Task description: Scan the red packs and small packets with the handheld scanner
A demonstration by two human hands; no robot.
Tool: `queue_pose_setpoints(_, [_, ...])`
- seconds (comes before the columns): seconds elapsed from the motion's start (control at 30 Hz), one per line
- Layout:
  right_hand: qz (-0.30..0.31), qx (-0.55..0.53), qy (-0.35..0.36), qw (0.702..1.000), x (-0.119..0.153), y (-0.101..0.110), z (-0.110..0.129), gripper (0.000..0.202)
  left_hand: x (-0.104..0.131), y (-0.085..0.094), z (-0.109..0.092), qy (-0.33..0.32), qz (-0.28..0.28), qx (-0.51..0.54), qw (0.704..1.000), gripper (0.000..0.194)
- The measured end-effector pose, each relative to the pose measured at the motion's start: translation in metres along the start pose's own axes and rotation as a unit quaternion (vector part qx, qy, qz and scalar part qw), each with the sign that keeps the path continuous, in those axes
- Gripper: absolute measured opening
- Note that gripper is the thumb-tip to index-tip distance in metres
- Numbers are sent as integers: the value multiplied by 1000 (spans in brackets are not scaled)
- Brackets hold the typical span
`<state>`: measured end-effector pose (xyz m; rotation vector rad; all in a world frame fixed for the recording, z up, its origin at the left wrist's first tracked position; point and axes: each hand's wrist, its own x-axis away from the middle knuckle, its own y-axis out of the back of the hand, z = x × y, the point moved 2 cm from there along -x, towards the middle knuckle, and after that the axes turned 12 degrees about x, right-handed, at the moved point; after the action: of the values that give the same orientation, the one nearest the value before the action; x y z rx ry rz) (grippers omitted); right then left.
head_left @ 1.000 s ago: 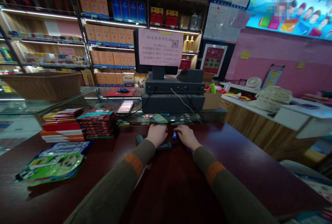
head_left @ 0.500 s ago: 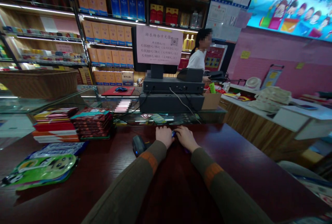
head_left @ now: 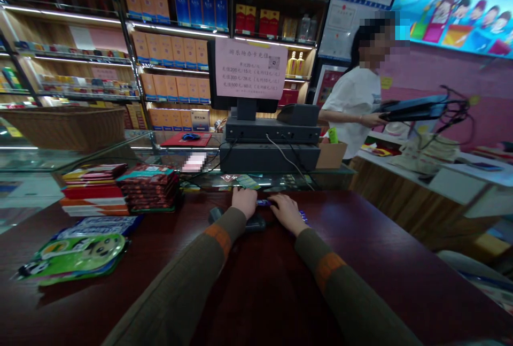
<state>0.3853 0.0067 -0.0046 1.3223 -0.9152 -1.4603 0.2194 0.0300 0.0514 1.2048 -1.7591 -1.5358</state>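
Head view: hands (head_left: pixel 245 202) curled, grip unclear; left sleeve (head_left: pixel 180 276) overlaps scanner (head_left: pixel 255 223); monitor (head_left: pixel 224 103) beyond.

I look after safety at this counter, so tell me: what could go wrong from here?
The left hand is close to the dark scanner and might nudge it. The small purple item between that hand and the right hand could get pushed aside. The dark equipment carried by the co-worker has loose cables, which may snag.
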Motion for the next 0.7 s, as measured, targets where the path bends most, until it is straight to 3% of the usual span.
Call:
queue_pose_setpoints(0.27, [-80,-81,40,993,-13,4,24,29,7,22,42,-9,-33,28,999,21])
queue_pose_setpoints(0.5, [-135,-181,53,973,-18,15,62,27,29,45,76,6,-55,78,995,18])
queue_pose_setpoints(0.7, [-172,-274,55,945,-12,22,102,29,58,56,103,5,-132,180,975,28])
